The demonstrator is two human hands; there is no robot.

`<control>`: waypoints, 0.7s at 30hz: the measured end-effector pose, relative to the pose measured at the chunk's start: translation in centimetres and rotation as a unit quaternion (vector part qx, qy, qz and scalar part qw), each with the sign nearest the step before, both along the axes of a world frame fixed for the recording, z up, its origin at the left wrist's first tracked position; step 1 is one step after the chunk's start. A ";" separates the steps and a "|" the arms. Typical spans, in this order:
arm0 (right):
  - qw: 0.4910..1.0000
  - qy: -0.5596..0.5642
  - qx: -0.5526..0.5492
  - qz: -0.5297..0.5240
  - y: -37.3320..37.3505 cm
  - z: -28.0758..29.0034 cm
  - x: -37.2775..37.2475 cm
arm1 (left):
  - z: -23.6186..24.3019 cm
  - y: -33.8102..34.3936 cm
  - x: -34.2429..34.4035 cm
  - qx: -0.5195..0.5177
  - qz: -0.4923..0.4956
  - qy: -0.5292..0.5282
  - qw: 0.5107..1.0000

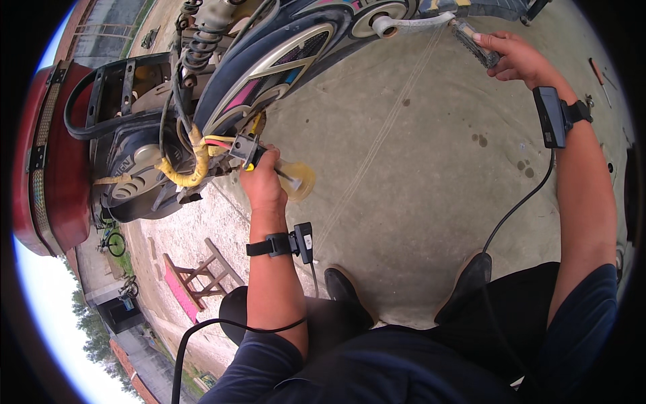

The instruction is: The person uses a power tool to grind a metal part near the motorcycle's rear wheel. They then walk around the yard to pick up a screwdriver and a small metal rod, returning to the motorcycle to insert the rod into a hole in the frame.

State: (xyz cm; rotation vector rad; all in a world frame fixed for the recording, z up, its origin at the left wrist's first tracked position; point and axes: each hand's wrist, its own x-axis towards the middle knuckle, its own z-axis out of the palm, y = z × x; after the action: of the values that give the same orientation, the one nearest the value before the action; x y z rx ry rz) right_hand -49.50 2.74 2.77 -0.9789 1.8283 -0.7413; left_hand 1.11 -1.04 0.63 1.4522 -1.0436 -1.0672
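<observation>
The left grip (264,182) is closed on a grey block (245,147) by fat yellow wires (192,172), low on the bike (252,64). The right grip (515,57) is wrapped around a ribbed pedal (476,44) at the end of a metal arm (424,24). Grey floor (404,161) gives wide room between them, down to the shoes (472,276). Letters mark a round dark cover (138,165). The left grip hides some of the block. A yellowish cup-like thing (303,182) behind it is hard to make out. The picture's edge cuts off the bike.
</observation>
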 end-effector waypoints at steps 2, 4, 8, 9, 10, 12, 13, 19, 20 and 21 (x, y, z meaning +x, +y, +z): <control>1.000 -0.007 -0.006 0.007 0.1 0.6 -0.3 | 0.0 0.1 0.0 0.002 -0.002 0.002 1.000; 0.999 -0.023 -0.002 0.024 -0.2 1.3 -0.6 | 0.0 0.1 -0.1 0.002 0.000 0.002 1.000; 0.999 -0.041 -0.015 0.004 -0.2 1.2 -1.1 | 0.1 0.1 -0.6 0.003 0.004 0.014 1.000; 0.999 -0.039 -0.016 0.004 -0.2 1.2 -1.1 | 0.1 0.1 -0.6 0.004 0.005 0.018 1.000; 0.999 -0.038 -0.017 0.003 -0.3 1.1 -1.1 | 0.1 0.2 -0.6 0.004 0.001 0.018 1.000; 0.999 -0.039 -0.019 0.002 -0.3 1.1 -1.0 | 0.4 0.2 -0.8 0.002 -0.006 0.017 1.000; 0.999 -0.041 -0.020 0.001 -0.3 1.2 -0.9 | 0.5 0.1 -1.0 -0.001 -0.008 0.018 1.000; 0.999 -0.048 -0.022 -0.001 -0.3 1.1 -0.9 | 0.7 0.0 -2.1 0.002 -0.028 0.017 0.999; 0.998 -0.050 -0.024 -0.002 -0.2 1.1 -0.8 | 0.7 0.0 -2.3 0.004 -0.029 0.018 0.999; 0.999 -0.049 -0.024 -0.003 -0.2 1.1 -0.8 | 0.6 -0.1 -2.4 0.005 -0.029 0.018 0.999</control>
State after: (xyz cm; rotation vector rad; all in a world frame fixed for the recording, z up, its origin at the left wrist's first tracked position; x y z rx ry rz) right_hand -50.33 2.50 3.86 -0.9521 1.7372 -0.8258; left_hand -1.29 -1.11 1.23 1.4122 -1.0615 -1.1381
